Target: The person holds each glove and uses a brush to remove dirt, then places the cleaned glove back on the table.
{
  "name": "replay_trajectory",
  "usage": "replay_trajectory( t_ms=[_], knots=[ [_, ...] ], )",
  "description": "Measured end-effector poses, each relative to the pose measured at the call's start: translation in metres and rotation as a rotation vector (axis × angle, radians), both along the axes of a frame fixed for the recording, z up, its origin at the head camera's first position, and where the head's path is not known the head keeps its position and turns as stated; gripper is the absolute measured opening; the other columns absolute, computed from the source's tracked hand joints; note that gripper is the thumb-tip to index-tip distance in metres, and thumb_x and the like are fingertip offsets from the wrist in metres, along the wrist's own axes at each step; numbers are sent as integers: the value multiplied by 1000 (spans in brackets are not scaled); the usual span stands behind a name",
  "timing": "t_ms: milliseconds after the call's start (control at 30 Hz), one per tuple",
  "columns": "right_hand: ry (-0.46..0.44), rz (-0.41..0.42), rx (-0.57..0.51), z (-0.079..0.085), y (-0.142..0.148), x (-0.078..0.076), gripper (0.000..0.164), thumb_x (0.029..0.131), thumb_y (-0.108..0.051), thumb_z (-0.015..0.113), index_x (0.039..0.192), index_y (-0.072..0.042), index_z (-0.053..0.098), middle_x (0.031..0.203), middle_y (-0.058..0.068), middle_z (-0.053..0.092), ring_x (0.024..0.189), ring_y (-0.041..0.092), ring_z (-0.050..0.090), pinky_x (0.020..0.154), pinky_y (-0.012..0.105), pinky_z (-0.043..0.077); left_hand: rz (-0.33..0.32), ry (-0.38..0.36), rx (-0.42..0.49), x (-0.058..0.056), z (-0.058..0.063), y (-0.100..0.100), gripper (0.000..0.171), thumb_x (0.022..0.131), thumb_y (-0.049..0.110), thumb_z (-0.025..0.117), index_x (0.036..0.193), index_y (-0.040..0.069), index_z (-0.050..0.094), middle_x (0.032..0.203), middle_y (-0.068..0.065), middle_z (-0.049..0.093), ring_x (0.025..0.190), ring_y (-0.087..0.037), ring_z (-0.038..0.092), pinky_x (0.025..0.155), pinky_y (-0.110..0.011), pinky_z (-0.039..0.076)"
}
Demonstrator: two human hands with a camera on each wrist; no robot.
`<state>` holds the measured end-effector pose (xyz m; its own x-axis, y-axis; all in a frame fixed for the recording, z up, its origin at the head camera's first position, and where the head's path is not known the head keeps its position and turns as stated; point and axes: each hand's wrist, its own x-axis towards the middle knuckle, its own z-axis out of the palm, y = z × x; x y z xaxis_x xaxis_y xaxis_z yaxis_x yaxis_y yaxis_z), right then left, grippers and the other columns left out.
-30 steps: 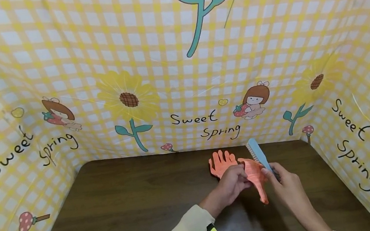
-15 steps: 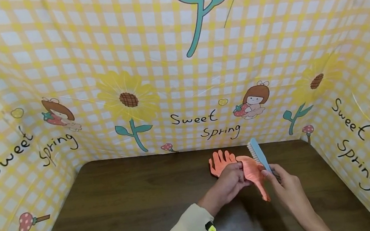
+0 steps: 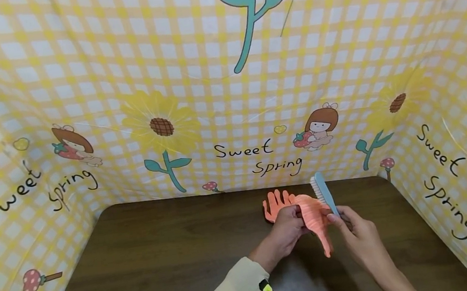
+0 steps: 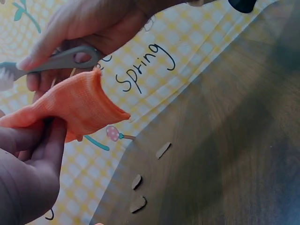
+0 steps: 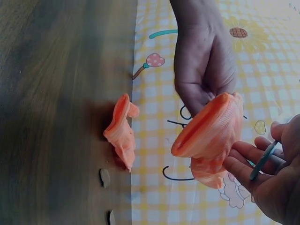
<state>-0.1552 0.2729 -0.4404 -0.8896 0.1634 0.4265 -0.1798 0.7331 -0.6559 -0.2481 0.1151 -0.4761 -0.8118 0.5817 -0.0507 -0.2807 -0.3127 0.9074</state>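
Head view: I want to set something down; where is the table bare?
The table is bare on its broad left side, between the patterned cloth and the left sleeve, and in a narrower strip right of the right hand. Right of centre is crowded: left hand, orange glove and blue brush. Wrist views show small pieces on the table.

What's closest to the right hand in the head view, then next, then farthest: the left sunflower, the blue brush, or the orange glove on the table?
1. Blue brush: gripped in the right hand.
2. Orange glove on the table: left of the brush.
3. Left sunflower: printed on the back cloth, farther left.
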Motion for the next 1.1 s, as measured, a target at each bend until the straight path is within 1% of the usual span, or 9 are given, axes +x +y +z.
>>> replay_trajectory(
  t_ms=[167, 300, 467, 600, 733, 833, 933, 1033, 1100],
  knots=[
    [-11, 26, -21, 1, -3, 1, 16, 101, -17, 64, 114, -11, 71, 106, 6, 80, 97, 1, 69, 76, 24, 58, 92, -4, -61, 0, -2, 2, 38, 93, -16, 53, 127, -6, 66, 111, -12, 75, 86, -9, 69, 72, -23, 57],
    [-33, 45, -67, 2, -4, 1, 17, 101, -17, 63, 114, -11, 72, 106, 5, 80, 96, -2, 68, 78, 20, 57, 148, -2, -109, -1, -3, 4, 40, 87, -20, 52, 120, -5, 68, 97, -3, 71, 77, -10, 62, 62, -21, 50],
    [-87, 96, -183, 3, -3, 0, 22, 104, -19, 60, 117, -5, 70, 106, 10, 79, 93, 1, 71, 79, 17, 56, 152, -47, -106, -1, -4, 4, 38, 87, -17, 59, 122, -3, 66, 100, -4, 68, 77, -12, 59, 61, -22, 48],
    [-131, 164, -379, 4, -2, -2, 32, 107, -21, 54, 120, 5, 65, 111, 17, 77, 97, 3, 73, 84, 20, 59, 48, -153, -27, -1, -4, 3, 35, 92, -7, 60, 126, -2, 63, 99, -3, 67, 81, -12, 63, 72, -29, 55],
    [-145, 210, -592, 6, 0, -5, 43, 108, -24, 50, 125, 14, 57, 113, 3, 76, 102, 7, 73, 88, 26, 60, -123, -254, 56, -1, -2, 0, 34, 101, 8, 57, 133, -1, 62, 102, -3, 71, 92, -15, 69, 95, -46, 57],
    [-148, 227, -677, 6, 0, -6, 47, 108, -26, 50, 128, 17, 53, 111, -7, 74, 104, 10, 73, 89, 26, 60, -198, -309, 93, -2, 0, -2, 36, 103, 14, 55, 136, 1, 61, 110, -4, 72, 102, -17, 69, 106, -51, 50],
    [-138, 181, -622, 6, -2, -5, 44, 108, -26, 51, 127, 13, 57, 108, -11, 74, 102, 6, 72, 87, 24, 60, -185, -317, 98, -3, 2, -2, 35, 103, 15, 57, 135, 2, 62, 114, -2, 72, 104, -15, 68, 101, -44, 53],
    [-140, 102, -512, 4, -4, -4, 38, 108, -27, 52, 124, 5, 64, 104, -9, 74, 98, 0, 69, 81, 21, 59, -121, -315, 86, -3, 3, -1, 32, 101, 12, 62, 130, 2, 64, 115, -3, 73, 103, -15, 68, 94, -38, 57],
    [-148, 62, -463, 3, -4, -3, 36, 107, -28, 52, 124, 1, 66, 103, -4, 74, 93, -1, 68, 76, 22, 58, -81, -320, 83, -4, 4, -1, 31, 99, 11, 66, 128, 2, 65, 116, -3, 73, 105, -16, 69, 98, -40, 57]
  ],
)
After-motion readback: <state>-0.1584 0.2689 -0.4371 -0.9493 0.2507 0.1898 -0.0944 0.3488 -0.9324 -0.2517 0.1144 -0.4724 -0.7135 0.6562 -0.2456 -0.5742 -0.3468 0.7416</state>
